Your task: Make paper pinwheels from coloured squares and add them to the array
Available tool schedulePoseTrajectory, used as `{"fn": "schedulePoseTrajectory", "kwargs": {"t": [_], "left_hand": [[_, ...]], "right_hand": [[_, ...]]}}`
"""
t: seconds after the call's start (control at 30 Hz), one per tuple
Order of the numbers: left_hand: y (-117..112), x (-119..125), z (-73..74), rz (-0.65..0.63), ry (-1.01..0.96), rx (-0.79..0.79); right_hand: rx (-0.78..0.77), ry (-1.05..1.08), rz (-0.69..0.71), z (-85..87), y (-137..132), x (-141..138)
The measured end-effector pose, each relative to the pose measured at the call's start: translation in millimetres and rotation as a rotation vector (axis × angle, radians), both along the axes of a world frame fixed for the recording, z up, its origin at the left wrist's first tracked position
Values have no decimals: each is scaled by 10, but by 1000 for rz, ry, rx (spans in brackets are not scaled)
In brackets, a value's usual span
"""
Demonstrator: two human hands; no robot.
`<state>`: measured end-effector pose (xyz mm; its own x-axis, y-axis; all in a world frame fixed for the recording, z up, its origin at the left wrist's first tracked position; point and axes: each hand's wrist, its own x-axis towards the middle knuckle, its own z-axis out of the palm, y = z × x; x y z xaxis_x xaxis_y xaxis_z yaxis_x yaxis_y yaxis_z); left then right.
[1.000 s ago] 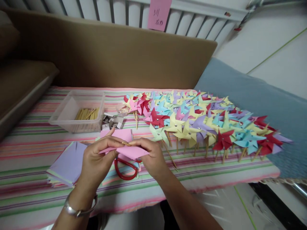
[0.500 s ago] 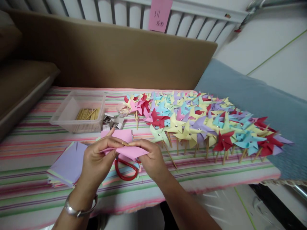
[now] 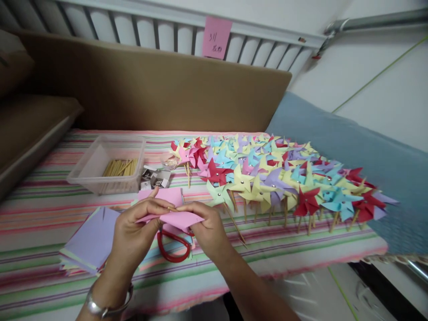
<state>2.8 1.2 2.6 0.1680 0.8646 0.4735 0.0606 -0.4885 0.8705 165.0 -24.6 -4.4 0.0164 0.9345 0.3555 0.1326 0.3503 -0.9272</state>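
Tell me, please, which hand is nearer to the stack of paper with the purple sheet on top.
Left. The left hand is beside the stack of paper, just past its right edge; the right hand is farther right, beyond the left one.

Both bare forearms slanted inward from the bottom edge, more of the right forearm [image 3: 254,285] showing than of the left forearm [image 3: 112,278]. The left hand [image 3: 133,229] was bent in a pinch, its thumb [image 3: 152,228] beneath the fingers and one fingertip raised. The right hand [image 3: 207,227] pointed its fingers toward the left fingertips, close together; its thumb seemed mostly hidden, so its exact grip was unclear.
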Motion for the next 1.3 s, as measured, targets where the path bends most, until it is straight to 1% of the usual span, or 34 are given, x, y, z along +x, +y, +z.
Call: {"fn": "schedulePoseTrajectory", "kwargs": {"t": [0.2, 0.43, 0.63, 0.73, 0.8, 0.87, 0.97, 1.07, 1.17, 1.3], "left_hand": [[-1, 8, 3, 11, -21, -29], [-5, 14, 10, 10, -27, -27], [-10, 15, 12, 2, -29, -42], [5, 11, -3, 31, -39, -115], [41, -10, -22, 106, -104, -243], [98, -51, -40, 214, -223, -382], [194, -142, -50, 334, -409, -474], [251, -231, -39, 345, -537, -524], [258, -285, -19, 330, -618, -562], [250, -317, 9, 362, -670, -582]], "right_hand": [[-7, -5, -10, -22, -3, -6], [-10, 4, -14, -55, 0, -9], [-35, -13, -14, -46, -8, -30], [-52, -53, -2, -42, 14, -13], [-101, -95, 20, -58, 47, 30], [-181, -136, 40, -94, 89, 91], [-300, -200, 66, -163, 139, 175], [-390, -201, 101, -215, 155, 211], [-459, -107, 137, -242, 160, 217], [-475, -27, 94, -260, 183, 227]]}}
